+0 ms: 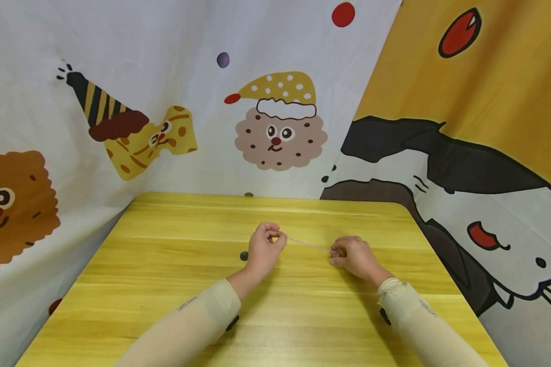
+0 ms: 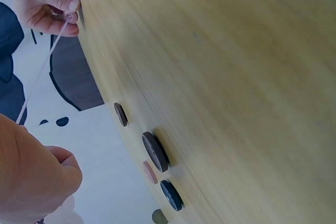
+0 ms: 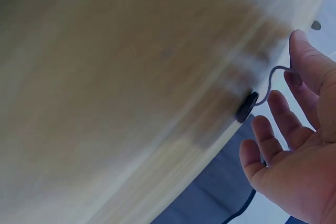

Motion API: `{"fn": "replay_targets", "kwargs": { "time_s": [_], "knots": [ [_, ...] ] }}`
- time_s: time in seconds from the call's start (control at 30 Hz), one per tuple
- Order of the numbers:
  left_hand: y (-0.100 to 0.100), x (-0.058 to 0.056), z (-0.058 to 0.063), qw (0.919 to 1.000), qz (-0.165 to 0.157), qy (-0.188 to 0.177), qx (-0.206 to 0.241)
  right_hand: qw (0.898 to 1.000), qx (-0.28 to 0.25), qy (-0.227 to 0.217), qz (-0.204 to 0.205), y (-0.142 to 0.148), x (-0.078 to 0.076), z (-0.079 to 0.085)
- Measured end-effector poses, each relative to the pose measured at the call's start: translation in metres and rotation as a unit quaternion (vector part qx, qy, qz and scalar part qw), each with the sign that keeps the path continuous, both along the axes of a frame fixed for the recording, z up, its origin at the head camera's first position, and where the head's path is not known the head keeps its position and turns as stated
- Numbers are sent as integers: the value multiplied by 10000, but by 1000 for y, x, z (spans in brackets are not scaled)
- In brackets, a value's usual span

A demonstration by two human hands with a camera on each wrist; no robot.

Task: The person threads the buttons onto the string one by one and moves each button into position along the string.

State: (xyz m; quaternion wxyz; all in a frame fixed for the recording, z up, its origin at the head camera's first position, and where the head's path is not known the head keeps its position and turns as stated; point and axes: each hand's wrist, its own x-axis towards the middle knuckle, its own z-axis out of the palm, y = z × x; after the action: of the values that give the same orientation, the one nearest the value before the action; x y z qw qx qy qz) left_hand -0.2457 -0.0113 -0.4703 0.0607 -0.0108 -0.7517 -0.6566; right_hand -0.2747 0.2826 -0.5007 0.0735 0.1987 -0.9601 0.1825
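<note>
Above the table, a thin pale string (image 1: 308,245) runs taut between both hands. My left hand (image 1: 265,248) pinches one end between thumb and fingers. At the other end, my right hand (image 1: 355,256) grips the string, and the left wrist view shows a small pinkish round piece (image 2: 70,17) at its fingertips. In the right wrist view, a dark curved string (image 3: 271,80) leads from the pinching thumb and finger to a dark disc (image 3: 247,107) at the table edge. Beside my left hand lies a dark button-like disc (image 1: 244,256).
In the left wrist view, a brown disc (image 2: 155,151), a smaller brown one (image 2: 121,114), a pink one (image 2: 150,172) and a dark blue one (image 2: 171,195) appear along the table's edge. A patterned curtain (image 1: 188,46) hangs behind the yellow wooden table (image 1: 188,224).
</note>
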Motion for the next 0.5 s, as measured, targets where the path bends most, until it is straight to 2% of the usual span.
{"fn": "replay_targets", "kwargs": {
  "time_s": [0.5],
  "knots": [
    [-1,1,0,10000,38,20,52,9972,23,-555,-502,23,1,1]
  ]
}}
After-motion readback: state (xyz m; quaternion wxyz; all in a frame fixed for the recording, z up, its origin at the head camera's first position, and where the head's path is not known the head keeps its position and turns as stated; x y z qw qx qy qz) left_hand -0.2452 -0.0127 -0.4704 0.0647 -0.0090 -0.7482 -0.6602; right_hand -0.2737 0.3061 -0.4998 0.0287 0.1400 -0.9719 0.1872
